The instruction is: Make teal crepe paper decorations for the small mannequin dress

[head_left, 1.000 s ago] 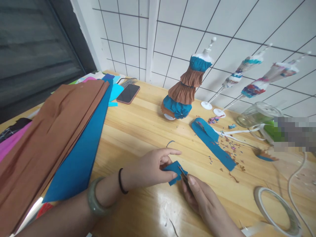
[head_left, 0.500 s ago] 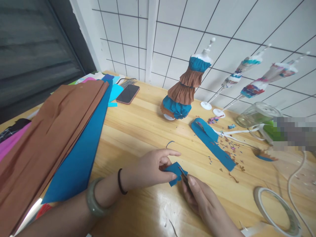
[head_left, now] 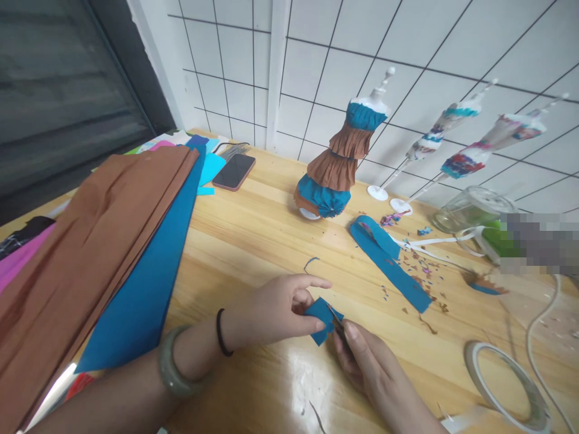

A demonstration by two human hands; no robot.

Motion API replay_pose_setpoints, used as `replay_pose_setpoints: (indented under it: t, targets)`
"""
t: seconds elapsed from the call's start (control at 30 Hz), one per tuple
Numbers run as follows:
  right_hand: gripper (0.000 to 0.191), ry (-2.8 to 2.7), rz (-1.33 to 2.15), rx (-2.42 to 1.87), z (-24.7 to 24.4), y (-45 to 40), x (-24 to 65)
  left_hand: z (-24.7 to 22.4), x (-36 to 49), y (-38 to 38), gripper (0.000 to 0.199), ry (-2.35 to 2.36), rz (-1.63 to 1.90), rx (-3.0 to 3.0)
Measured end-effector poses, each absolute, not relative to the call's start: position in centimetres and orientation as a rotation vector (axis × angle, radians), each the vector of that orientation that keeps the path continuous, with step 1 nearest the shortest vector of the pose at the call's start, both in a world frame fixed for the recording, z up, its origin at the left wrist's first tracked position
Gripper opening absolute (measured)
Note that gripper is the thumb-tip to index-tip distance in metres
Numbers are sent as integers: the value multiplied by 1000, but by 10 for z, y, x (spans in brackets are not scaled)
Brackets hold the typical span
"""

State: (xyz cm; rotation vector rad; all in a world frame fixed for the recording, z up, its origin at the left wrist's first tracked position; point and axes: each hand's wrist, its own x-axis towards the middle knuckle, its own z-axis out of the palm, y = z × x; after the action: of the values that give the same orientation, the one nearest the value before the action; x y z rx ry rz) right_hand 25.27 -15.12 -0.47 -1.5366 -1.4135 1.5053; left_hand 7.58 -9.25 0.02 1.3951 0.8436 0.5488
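Between thumb and curled fingers, my left hand (head_left: 284, 307) pinches a small piece of blue crepe paper (head_left: 319, 313), its index finger stretched out above. My right hand (head_left: 366, 361) grips scissors (head_left: 337, 322), whose dark, narrow blades meet the right edge of the piece; the handles are hidden in the fist. Beyond my hands a small mannequin (head_left: 339, 150) stands dressed in brown and blue ruffled paper, with a pleated blue rosette low on its front. A folded blue paper strip (head_left: 393, 265) lies to the right.
Brown paper sheets (head_left: 104, 223) over blue ones cover the left side, near a phone (head_left: 234, 172). Two painted mannequins (head_left: 491, 144) lean by the tiled wall beside a glass jar (head_left: 474, 208). A tape roll (head_left: 473, 361) and paper scraps (head_left: 423, 271) lie at right.
The small blue paper piece has shifted and turned slightly between my left fingers. Both hands stay in nearly the same place, the scissors still at the paper's edge.
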Motion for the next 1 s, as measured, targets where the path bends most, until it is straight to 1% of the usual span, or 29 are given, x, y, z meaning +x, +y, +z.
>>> replay_pose_setpoints:
  t: [0.23,0.53,1.0]
  targets:
    - [37,-1471,1547,-1490,-6,-150,254,1,75,-92,53,832,552,1367]
    - [39,-1439,1575,-1521,-5,-150,254,4,72,-90,52,824,547,1336]
    - [37,-1412,1595,-1512,-4,-151,253,3,70,-89,51,844,565,1347]
